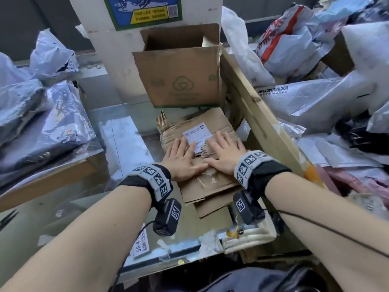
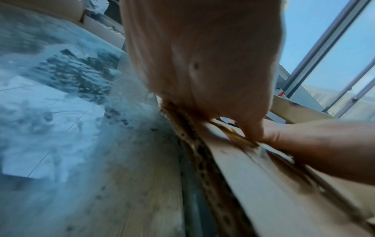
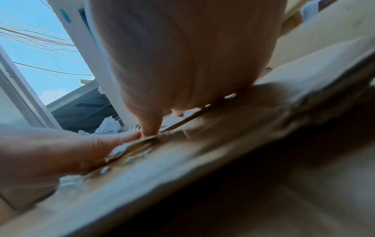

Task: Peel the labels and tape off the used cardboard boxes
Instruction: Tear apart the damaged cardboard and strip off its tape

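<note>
Cardboard box (image 1: 210,144), flattened, is lying on the pile in front of me, long axis running away from me and slightly right. Both hands, left hand (image 1: 183,159) and right hand (image 1: 224,153), are pressing it flat, fingers straight and spread, thumbs touching. White label (image 1: 196,137) is sitting between my fingertips, its near edge ragged. Peeling seems about to begin; next I likely need a fingernail under that edge.

A flattened brown cardboard box (image 1: 212,184) lies before the upright open box (image 1: 179,79), its white label (image 1: 196,137) partly torn, clear tape (image 1: 205,182) wrinkled.
</note>
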The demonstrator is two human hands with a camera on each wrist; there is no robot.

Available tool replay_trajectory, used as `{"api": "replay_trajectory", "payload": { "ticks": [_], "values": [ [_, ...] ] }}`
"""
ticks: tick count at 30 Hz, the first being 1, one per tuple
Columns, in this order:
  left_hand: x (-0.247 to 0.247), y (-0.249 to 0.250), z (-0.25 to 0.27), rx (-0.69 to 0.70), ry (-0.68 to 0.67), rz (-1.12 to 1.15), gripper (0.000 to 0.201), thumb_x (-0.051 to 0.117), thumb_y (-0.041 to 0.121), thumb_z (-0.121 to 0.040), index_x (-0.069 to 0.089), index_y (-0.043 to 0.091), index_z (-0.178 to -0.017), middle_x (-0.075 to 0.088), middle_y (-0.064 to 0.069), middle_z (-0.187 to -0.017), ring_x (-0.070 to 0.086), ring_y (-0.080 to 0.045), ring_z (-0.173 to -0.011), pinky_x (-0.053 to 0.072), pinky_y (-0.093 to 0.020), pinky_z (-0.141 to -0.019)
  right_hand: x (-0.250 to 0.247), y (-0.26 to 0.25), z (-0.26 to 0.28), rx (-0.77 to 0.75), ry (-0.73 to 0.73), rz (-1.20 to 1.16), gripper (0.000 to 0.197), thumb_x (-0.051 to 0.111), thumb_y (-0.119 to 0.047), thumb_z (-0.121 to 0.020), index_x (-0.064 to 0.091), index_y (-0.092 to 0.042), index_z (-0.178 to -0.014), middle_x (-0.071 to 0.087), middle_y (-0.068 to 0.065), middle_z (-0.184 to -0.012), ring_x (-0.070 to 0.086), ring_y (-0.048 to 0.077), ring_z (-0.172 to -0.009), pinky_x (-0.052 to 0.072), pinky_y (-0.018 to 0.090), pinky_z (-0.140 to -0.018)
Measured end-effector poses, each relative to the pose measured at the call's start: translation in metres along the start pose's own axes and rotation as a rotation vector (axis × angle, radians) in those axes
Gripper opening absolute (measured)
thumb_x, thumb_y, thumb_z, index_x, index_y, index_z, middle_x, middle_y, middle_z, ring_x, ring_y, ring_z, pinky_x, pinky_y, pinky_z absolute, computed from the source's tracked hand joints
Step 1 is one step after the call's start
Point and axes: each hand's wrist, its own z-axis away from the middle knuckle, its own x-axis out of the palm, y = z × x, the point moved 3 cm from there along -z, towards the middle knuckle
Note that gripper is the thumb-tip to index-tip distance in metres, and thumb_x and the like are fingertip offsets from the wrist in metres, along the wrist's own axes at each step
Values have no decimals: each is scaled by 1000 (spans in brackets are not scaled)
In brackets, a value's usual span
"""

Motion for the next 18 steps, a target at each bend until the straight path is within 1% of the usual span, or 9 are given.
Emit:
{"api": "replay_trajectory", "payload": {
  "ticks": [2, 4, 6, 9, 11, 13, 15, 17, 18],
  "values": [
    [1, -3, -1, 0, -14, 21, 90, 28, 76, -86, -14, 30, -151, -28, -1, -156, -30, -17, -142, -18, -34, -113, 6, -1, -3, 8, -10, -10, 72, 29, -63, -92, -9, -39, -149, -23, 0, -157, -23, 20, -144, -11, 48, -116],
    [5, -3, -3, 19, 0, -18, 91, 27, 77, -85, -17, 30, -150, -31, -2, -155, -33, -18, -140, -19, -35, -112, 12, 0, -8, 14, -7, 19, 73, 28, -65, -91, -12, -42, -147, -27, -1, -156, -27, 21, -143, -12, 51, -116],
    [7, -3, -6, 24, 3, -42, 92, 26, 77, -85, -20, 29, -149, -33, -3, -154, -34, -19, -140, -19, -36, -113, 15, 1, -12, 17, -17, 31, 73, 28, -65, -91, -13, -42, -147, -30, 0, -155, -29, 21, -142, -15, 50, -114],
    [7, -4, -7, 19, 0, -37, 92, 26, 76, -86, -21, 29, -149, -34, -3, -154, -35, -20, -139, -20, -37, -113, 12, 1, -12, 32, -44, 34, 73, 29, -65, -91, -12, -42, -147, -30, 0, -154, -29, 22, -142, -15, 48, -113],
    [6, -3, -8, 6, -7, -14, 91, 29, 75, -86, -18, 30, -150, -32, -2, -154, -34, -20, -140, -20, -37, -113, 10, -1, -13, 38, -51, 36, 73, 30, -65, -91, -10, -42, -147, -29, 0, -155, -27, 22, -142, -14, 49, -114],
    [3, -1, -7, -13, -10, 51, 89, 33, 73, -87, -12, 31, -151, -29, -1, -156, -31, -19, -141, -19, -36, -113, 9, -1, -12, 42, -40, 23, 73, 31, -65, -91, -8, -42, -148, -28, 0, -155, -26, 22, -143, -12, 48, -115],
    [-4, -1, -2, -28, 6, 210, 81, 36, 69, -89, 1, 33, -153, -21, 1, -159, -26, -18, -144, -16, -37, -114, 9, -2, -8, 30, -20, 2, 73, 31, -66, -90, -6, -42, -148, -26, 0, -156, -25, 21, -143, -12, 48, -115],
    [-17, 1, 6, 6, 53, 438, 64, 35, 58, -96, 17, 32, -152, -8, 0, -161, -15, -19, -147, -11, -39, -116, 7, -1, -6, 19, 9, -19, 73, 31, -67, -89, -3, -43, -148, -23, -1, -157, -23, 20, -144, -11, 47, -115],
    [-22, 2, 10, 45, 91, 568, 58, 36, 49, -99, 24, 27, -151, 1, -2, -162, -5, -21, -148, -6, -37, -117, 6, 0, -6, 15, 25, -30, 72, 33, -67, -89, 0, -43, -148, -21, -2, -158, -20, 20, -145, -9, 47, -116]
  ]
}}
